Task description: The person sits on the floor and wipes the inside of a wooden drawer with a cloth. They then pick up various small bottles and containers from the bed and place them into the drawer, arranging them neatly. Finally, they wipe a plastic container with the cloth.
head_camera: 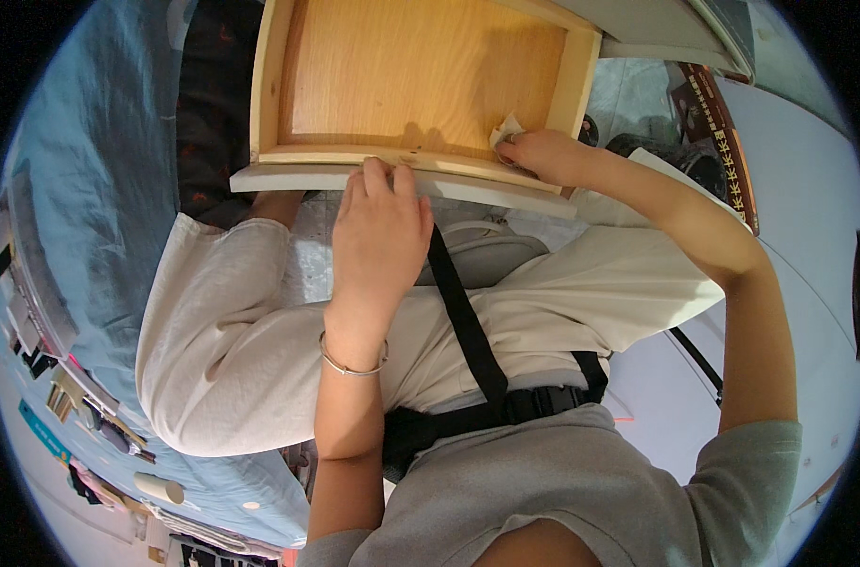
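Note:
A pulled-out wooden drawer (pixel 416 78) with a pale front panel (pixel 472 190) lies before me, its bottom bare apart from shadows. My left hand (pixel 384 220), with a metal bangle at the wrist, rests over the top edge of the front panel, fingertips on the drawer's near rim. Inside the near right corner, my right hand (pixel 543 156) grips a crumpled whitish cloth or tissue (pixel 506 132) against the drawer's bottom. Part of that cloth is hidden under the fingers.
Blue bedding (pixel 111 142) runs along the left, bearing several small items and a whitish cylinder (pixel 159 488). A dark printed box (pixel 720 142) stands right of the drawer, near dark objects on the floor. A grey bag-like object (pixel 487 259) lies below the drawer front.

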The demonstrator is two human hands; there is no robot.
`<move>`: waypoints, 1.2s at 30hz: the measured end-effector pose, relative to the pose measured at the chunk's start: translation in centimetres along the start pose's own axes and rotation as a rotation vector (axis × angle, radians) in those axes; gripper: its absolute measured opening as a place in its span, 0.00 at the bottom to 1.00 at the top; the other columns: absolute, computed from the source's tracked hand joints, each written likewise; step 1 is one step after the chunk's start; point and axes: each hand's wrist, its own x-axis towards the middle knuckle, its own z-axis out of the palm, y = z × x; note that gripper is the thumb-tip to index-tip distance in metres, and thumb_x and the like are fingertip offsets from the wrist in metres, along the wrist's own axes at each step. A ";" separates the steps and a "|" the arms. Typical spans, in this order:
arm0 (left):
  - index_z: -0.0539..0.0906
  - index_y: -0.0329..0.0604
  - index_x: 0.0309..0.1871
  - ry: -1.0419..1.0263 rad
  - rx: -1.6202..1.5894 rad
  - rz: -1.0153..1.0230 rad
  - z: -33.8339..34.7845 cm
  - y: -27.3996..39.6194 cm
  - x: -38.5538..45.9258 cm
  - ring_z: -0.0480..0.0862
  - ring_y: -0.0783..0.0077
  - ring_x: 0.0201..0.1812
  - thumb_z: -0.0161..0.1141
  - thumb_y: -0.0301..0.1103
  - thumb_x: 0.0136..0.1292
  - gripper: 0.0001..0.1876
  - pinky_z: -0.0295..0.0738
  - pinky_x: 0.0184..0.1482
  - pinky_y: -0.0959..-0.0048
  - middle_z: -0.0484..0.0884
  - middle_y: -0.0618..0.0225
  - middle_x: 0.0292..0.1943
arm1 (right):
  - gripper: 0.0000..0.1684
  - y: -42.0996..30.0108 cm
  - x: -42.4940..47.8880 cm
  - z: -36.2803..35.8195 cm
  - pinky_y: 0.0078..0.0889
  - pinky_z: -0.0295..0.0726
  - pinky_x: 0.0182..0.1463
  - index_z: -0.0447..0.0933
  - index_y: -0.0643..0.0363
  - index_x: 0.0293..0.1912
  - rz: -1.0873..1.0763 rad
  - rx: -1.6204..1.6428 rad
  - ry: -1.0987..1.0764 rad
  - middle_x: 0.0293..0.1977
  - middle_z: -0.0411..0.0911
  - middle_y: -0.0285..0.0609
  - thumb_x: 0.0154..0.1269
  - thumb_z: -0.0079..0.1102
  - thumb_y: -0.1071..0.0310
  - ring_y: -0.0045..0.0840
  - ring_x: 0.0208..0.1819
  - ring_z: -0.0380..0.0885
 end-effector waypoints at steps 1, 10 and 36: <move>0.75 0.34 0.49 0.000 0.012 0.000 0.0 0.0 0.0 0.79 0.49 0.51 0.61 0.33 0.64 0.15 0.75 0.56 0.59 0.75 0.51 0.46 | 0.10 0.3 0.1 0.0 0.47 0.78 0.41 0.75 0.59 0.44 -0.021 0.028 0.004 0.36 0.81 0.53 0.60 0.57 0.74 0.50 0.41 0.81; 0.75 0.33 0.50 0.015 0.025 -0.006 0.2 0.4 -0.1 0.80 0.49 0.53 0.61 0.34 0.63 0.16 0.72 0.66 0.60 0.75 0.51 0.46 | 0.10 0.7 0.2 -0.6 0.44 0.78 0.42 0.77 0.62 0.41 -0.013 0.145 0.007 0.33 0.81 0.52 0.57 0.55 0.78 0.47 0.40 0.81; 0.75 0.34 0.48 -0.012 0.000 -0.036 -0.4 0.6 0.1 0.79 0.47 0.54 0.62 0.34 0.62 0.15 0.73 0.64 0.60 0.75 0.52 0.47 | 0.14 -4.2 12.3 -3.5 0.27 0.78 0.38 0.82 0.61 0.47 -0.228 0.595 0.592 0.29 0.81 0.42 0.60 0.57 0.79 0.23 0.33 0.82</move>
